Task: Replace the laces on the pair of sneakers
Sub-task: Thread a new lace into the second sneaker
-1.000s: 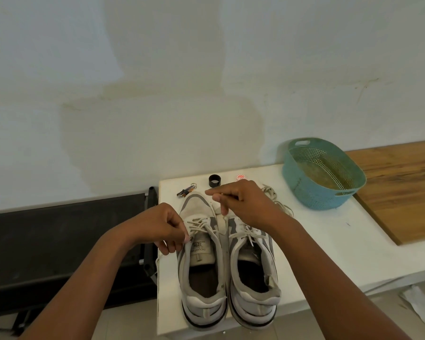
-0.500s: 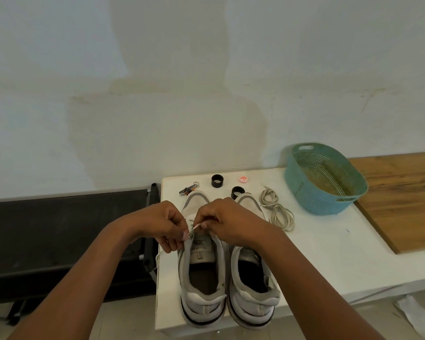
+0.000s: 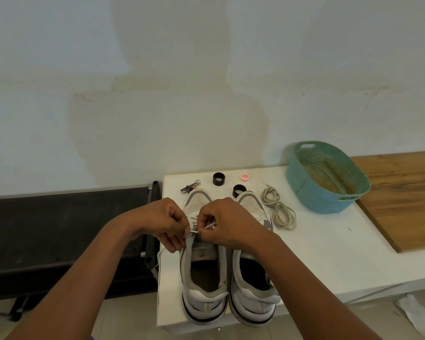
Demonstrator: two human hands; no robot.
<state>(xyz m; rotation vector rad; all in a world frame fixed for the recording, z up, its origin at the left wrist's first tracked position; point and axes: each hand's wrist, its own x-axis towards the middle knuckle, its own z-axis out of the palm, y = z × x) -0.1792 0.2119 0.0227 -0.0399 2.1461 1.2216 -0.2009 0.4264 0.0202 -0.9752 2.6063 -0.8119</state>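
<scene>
White table against pale wall carries two sneakers, heels toward viewer. Left hand and right hand each pinch the lace over left sneaker; spare laces at 2 o'clock.

I see a pale wall filling the upper frame, blotched with darker patches at centre. A white table sits lower right beside a wooden top at the right edge. A dark bench lies lower left, pale floor tiles below it.
</scene>
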